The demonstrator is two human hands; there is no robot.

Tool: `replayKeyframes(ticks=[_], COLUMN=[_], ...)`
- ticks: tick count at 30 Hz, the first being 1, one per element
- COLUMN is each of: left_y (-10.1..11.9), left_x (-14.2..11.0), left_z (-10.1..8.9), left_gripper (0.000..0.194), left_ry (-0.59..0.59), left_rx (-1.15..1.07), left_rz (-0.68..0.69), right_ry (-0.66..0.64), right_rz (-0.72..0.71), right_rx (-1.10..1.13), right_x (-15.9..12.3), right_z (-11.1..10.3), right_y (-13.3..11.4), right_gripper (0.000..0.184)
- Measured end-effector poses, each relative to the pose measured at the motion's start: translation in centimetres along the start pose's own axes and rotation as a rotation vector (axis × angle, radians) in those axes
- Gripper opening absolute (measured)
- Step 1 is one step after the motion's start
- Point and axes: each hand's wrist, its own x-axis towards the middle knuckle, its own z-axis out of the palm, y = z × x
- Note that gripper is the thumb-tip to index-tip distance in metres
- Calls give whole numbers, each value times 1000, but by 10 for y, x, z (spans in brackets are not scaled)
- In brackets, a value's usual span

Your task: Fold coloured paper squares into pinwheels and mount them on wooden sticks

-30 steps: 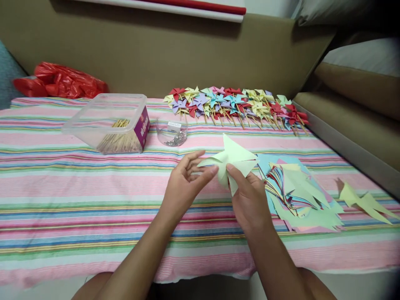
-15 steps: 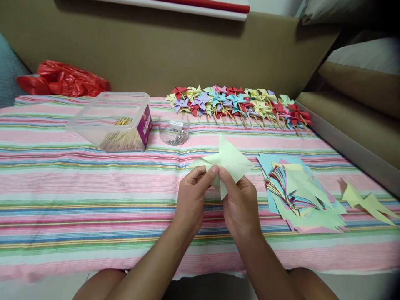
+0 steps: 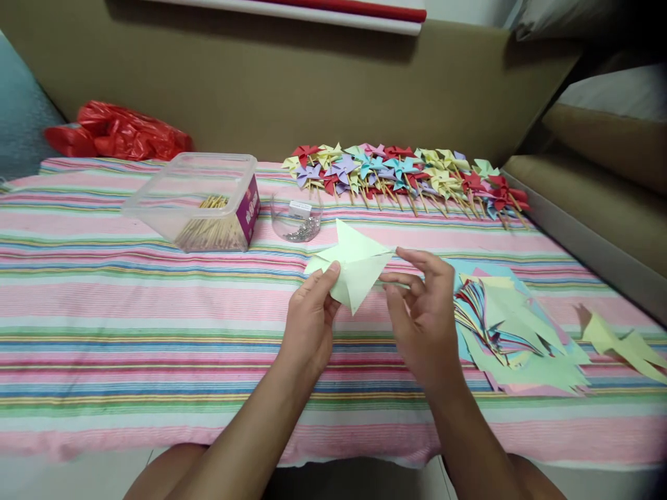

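A pale green paper pinwheel piece (image 3: 359, 267), cut into pointed blades, is held up over the striped cloth. My left hand (image 3: 313, 305) pinches it at its left side, thumb on top and fingers beneath. My right hand (image 3: 424, 305) is beside its right edge with the fingers spread; the index fingertip is close to the right point, and whether it touches I cannot tell. To the right lies a stack of cut coloured paper (image 3: 515, 326). A yellow cut paper piece (image 3: 622, 344) rests alone farther right.
Behind my hands stand a clear plastic box (image 3: 208, 201) of wooden sticks and a small clear tub (image 3: 298, 221) of metal pins. Finished pinwheels (image 3: 406, 173) lie in rows at the back. A red plastic bag (image 3: 125, 132) sits back left, and cushions (image 3: 615, 132) border the right.
My right hand has let go of the paper's middle and moved right, its fingers opening. My left hand keeps its pinch, and the paper has shifted slightly left. The view has moved a little.
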Motion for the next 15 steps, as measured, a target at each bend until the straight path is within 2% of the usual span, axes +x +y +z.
replayKeyframes(ticks=[3, 7, 11, 15], left_y=[2, 2, 1, 0], left_x=[1, 0, -3, -6], left_z=[-2, -3, -1, 1], left_gripper=[18, 19, 20, 22], left_ry=[10, 18, 22, -8], left_rx=[2, 25, 72, 186], left_rz=[6, 10, 22, 74], right_ry=[-158, -202, -155, -105], right_rz=[-195, -250, -176, -11], right_rx=[-316, -388, -360, -288], right_x=[3, 3, 2, 1], right_z=[-10, -12, -9, -7], right_y=[1, 1, -3, -6], right_gripper=[27, 9, 9, 10])
